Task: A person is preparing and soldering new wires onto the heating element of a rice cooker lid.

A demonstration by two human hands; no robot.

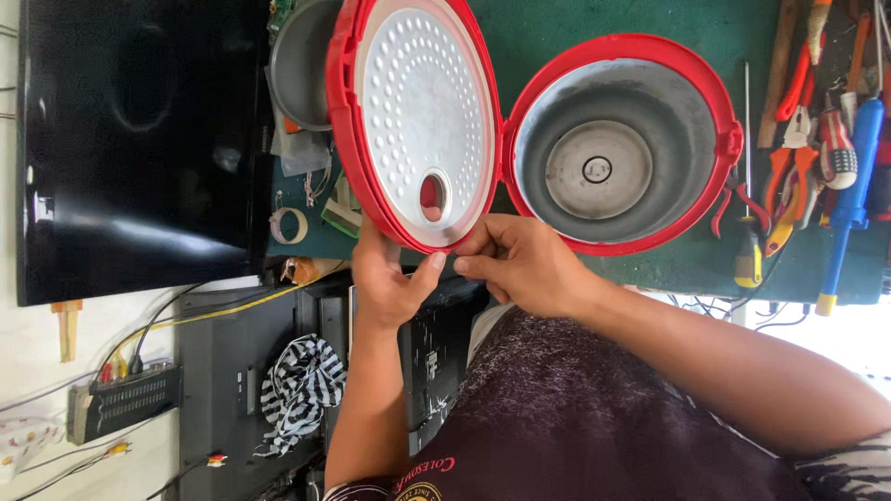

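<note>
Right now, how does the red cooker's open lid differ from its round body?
The red-rimmed lid has a pale dimpled inner plate with a small oval hole; the red-rimmed cooker body is a bare grey cavity with a flat disc at its centre. Both hands, left and right, are at the lid's edge, none at the body. Both are round with red rims.

Both hands (455, 269) at cooker lid (418, 121)

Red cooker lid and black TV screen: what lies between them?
Head view: a grey metal pot beside the red lid, with a tape roll nearer the black screen.
</note>
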